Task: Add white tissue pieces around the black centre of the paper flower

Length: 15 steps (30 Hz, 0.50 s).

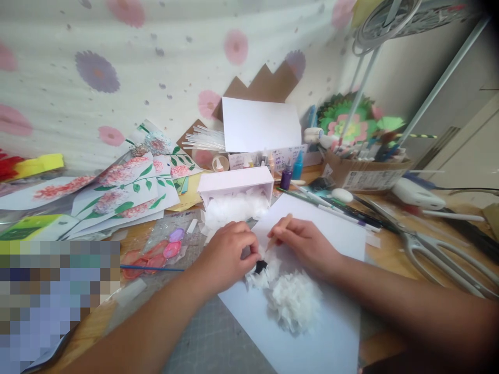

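Note:
My right hand (306, 241) grips a short pale wooden stick (284, 226), its tapered tip pointing down at a white ruffled piece (273, 265) with a black patch (260, 267). At the left edge of that piece, my left hand (230, 254) is closed, thumb and forefinger pinching its rim. Just below lies a fluffy white pompom-like flower (295, 301). Both white things rest on a white sheet of paper (327, 337). Behind my left hand, an open white box (236, 182) has soft white pieces (234, 208) at its front.
Large scissors (429, 254) lie to the right, near pens and a cardboard box (362, 174) of tools. Purple (286, 177) and blue (298, 166) bottles stand behind. Flower-painted papers (125, 187) pile up at left, beside pink and purple plastic-looking pieces (156, 254) on a grey cutting mat (218, 337).

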Tool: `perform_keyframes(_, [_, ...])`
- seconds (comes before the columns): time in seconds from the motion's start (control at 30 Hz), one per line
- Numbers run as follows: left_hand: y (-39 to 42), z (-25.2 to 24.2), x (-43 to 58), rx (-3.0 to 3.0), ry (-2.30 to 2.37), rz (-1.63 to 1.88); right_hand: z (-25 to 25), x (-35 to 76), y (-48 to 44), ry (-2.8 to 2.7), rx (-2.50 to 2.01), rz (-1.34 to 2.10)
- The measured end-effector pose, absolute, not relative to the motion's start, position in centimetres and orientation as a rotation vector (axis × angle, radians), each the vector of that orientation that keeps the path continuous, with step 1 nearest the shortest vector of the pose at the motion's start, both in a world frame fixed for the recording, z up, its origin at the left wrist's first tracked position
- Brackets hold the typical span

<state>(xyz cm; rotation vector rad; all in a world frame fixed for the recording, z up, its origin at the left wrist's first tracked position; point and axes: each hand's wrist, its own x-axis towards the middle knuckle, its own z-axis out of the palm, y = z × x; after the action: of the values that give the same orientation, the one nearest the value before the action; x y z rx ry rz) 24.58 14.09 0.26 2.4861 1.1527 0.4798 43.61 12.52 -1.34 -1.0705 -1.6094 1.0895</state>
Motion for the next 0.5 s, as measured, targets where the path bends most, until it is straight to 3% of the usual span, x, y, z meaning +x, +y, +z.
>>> perform_keyframes(0.23, [14.2,0.1,24.5,2.408,1.219,0.484,-0.9,43.9,12.2,-1.673,-0.994,1.22])
perform_keyframes(0.5, [14.7,0.0,24.0,2.276,1.399,0.636,-1.3,44.8,14.5,-1.67,-1.06,0.665])
